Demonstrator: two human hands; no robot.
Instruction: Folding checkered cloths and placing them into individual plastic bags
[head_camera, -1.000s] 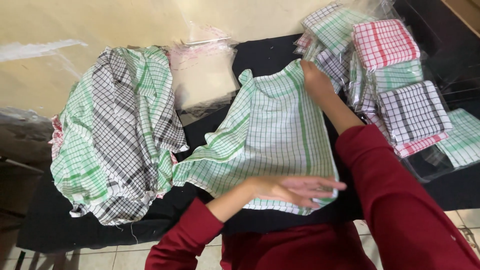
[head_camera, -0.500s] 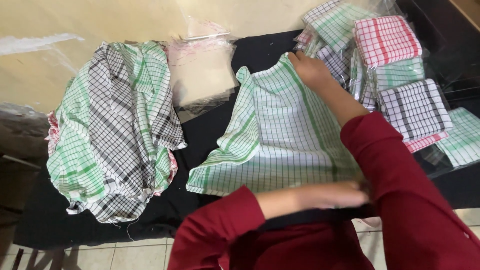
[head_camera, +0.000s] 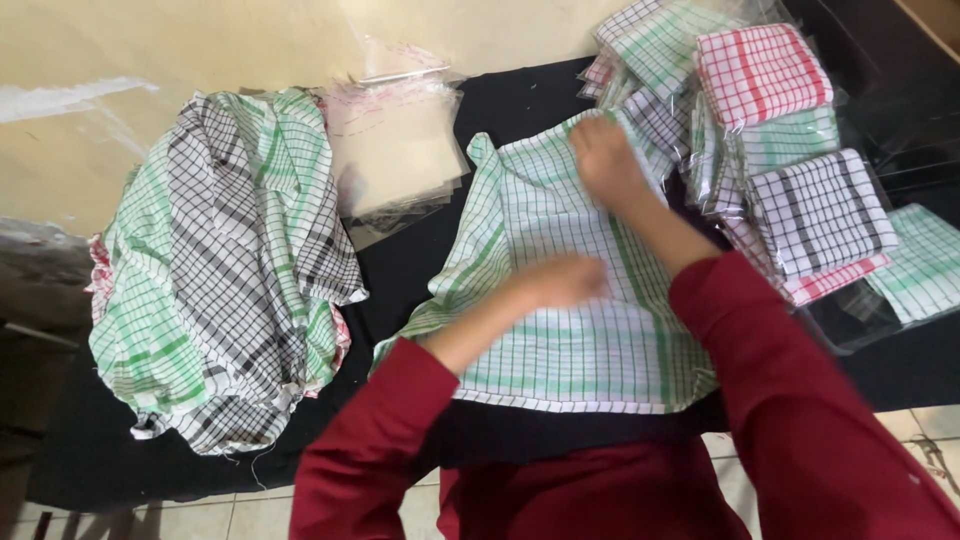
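Both hands, left hand (head_camera: 565, 282) and right hand (head_camera: 605, 165), are pressing flat, open, on one green-checked cloth (head_camera: 560, 340); clear bagged cloths (head_camera: 790, 160) are lying right

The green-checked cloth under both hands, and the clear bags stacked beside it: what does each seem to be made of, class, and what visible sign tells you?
The green-checked cloth looks like matte woven fabric, probably cotton: the check runs through it and it lies soft, with wrinkles. The clear bags look like thin glossy plastic film: see-through, with crinkled, shiny edges. The left hand and right hand press on the cloth.
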